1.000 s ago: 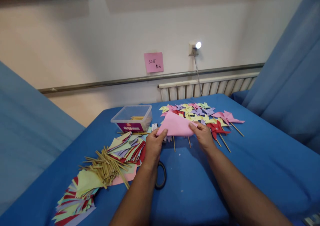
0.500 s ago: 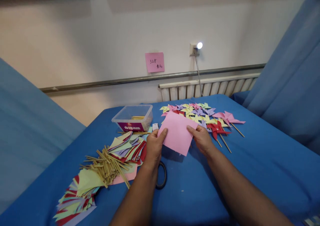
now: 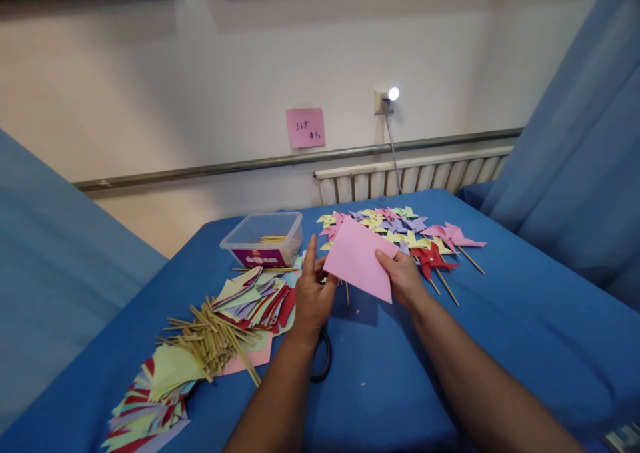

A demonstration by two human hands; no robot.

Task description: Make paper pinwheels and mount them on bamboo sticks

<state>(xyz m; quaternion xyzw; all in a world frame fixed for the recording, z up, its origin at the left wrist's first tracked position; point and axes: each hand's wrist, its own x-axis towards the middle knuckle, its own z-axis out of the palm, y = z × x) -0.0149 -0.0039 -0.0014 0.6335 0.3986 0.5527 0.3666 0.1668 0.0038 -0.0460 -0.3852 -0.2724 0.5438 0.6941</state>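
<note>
My right hand (image 3: 404, 277) pinches the right edge of a pink paper square (image 3: 359, 258) and holds it tilted above the blue table (image 3: 500, 319). My left hand (image 3: 313, 293) is at the sheet's left corner with its fingers spread and the forefinger pointing up; whether it touches the paper I cannot tell. Finished paper pinwheels (image 3: 400, 229) in pink, yellow, purple and red lie just behind the sheet.
A spread of coloured paper squares (image 3: 250, 299) and a heap of wooden sticks (image 3: 213, 336) lie to the left. A clear plastic box (image 3: 263, 239) with sticks stands at the back. A black tape roll (image 3: 323, 359) lies under my left wrist. Blue curtains hang on both sides.
The folded pink triangle has been opened into a flat square. My left hand has let go of its corner and spread its fingers; my right hand still grips the sheet.
</note>
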